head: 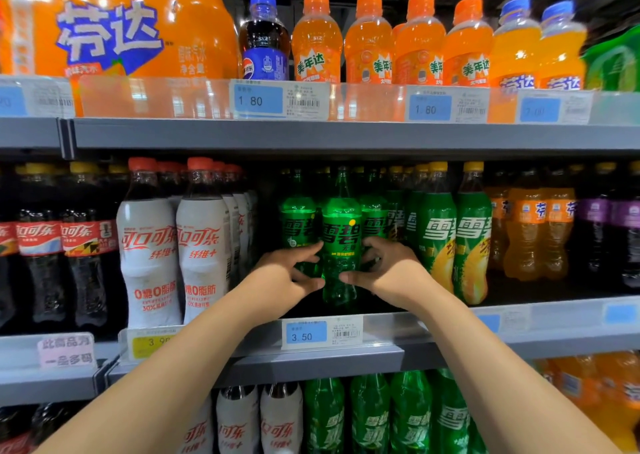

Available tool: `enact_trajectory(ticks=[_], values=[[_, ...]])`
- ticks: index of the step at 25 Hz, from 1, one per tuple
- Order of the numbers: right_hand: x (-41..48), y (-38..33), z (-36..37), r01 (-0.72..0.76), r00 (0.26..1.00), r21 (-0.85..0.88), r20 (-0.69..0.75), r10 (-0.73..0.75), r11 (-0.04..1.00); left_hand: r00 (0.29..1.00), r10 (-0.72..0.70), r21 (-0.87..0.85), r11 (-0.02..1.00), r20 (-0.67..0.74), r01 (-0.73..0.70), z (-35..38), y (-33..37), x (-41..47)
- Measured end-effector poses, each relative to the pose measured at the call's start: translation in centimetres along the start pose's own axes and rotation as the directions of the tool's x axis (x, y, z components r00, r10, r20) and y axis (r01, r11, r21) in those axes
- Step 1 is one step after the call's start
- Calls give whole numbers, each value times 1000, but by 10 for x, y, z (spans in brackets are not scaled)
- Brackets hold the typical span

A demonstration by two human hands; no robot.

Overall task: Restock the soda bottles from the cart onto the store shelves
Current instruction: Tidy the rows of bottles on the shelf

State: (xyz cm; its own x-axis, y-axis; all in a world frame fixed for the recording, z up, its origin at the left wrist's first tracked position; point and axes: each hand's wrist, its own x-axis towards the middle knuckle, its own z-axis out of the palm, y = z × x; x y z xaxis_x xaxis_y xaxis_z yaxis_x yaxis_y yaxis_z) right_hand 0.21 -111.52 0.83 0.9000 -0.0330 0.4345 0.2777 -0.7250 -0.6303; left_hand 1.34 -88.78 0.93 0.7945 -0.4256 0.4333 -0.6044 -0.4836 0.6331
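Note:
A green soda bottle (341, 235) stands upright on the middle shelf (346, 353), among other green bottles. My left hand (289, 268) grips its lower left side, thumb and fingers curled round it. My right hand (388, 266) grips its lower right side the same way. Both hands sit at the bottle's waist, below the green label. More green bottles (298, 225) stand just behind and beside it. No cart is in view.
White cola bottles (204, 245) stand to the left, green-and-yellow bottles (472, 238) to the right. Orange bottles (367, 41) fill the upper shelf. A price tag reading 3.50 (306, 332) hangs on the shelf edge. More green bottles (370, 415) fill the lower shelf.

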Motion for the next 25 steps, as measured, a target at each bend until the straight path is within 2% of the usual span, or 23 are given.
enact_trajectory(ticks=[4, 7, 9, 11, 12, 14, 16, 17, 18, 20, 22, 23, 25], values=[[-1, 4, -3, -9, 1000, -2, 10, 9, 1000, 998, 44, 53, 998, -52, -41, -1, 1, 0], [-2, 4, -7, -9, 999, -51, 32, 11, 999, 975, 169, 126, 980, -145, -152, -3, 8, -11], [-5, -1, -11, -19, 998, -93, 65, 25, 995, 892, 362, 187, 929, -269, -321, -4, 13, -23], [-12, -9, -14, -37, 997, -163, 58, 47, 986, 744, 555, 298, 830, -372, -471, -9, 17, -41], [-17, -14, -14, -36, 999, -201, -2, 36, 979, 682, 607, 331, 795, -408, -508, -15, 16, -50], [-33, -25, -11, 14, 965, -260, -249, -81, 966, 587, 656, 407, 754, -475, -515, -35, 8, -70], [-54, -38, -4, 142, 854, -234, -462, -238, 962, 513, 675, 523, 737, -530, -428, -61, -8, -91], [-63, -49, 3, 246, 807, -177, -507, -303, 953, 487, 680, 576, 729, -549, -369, -75, -17, -101], [-71, -62, 12, 347, 792, -86, -507, -341, 934, 469, 674, 609, 730, -570, -310, -87, -27, -110], [-77, -92, 40, 432, 853, 136, -383, -355, 892, 482, 580, 557, 804, -656, -209, -107, -45, -124], [-73, -119, 71, 347, 934, 244, -173, -311, 905, 554, 318, 332, 940, -770, -79, -119, -53, -132], [-69, -129, 86, 296, 955, 256, -107, -277, 920, 596, 183, 221, 975, -782, -9, -122, -55, -134], [-59, -141, 108, 213, 977, 293, -82, -198, 932, 697, 41, 160, 981, -716, 107, -123, -62, -136]])
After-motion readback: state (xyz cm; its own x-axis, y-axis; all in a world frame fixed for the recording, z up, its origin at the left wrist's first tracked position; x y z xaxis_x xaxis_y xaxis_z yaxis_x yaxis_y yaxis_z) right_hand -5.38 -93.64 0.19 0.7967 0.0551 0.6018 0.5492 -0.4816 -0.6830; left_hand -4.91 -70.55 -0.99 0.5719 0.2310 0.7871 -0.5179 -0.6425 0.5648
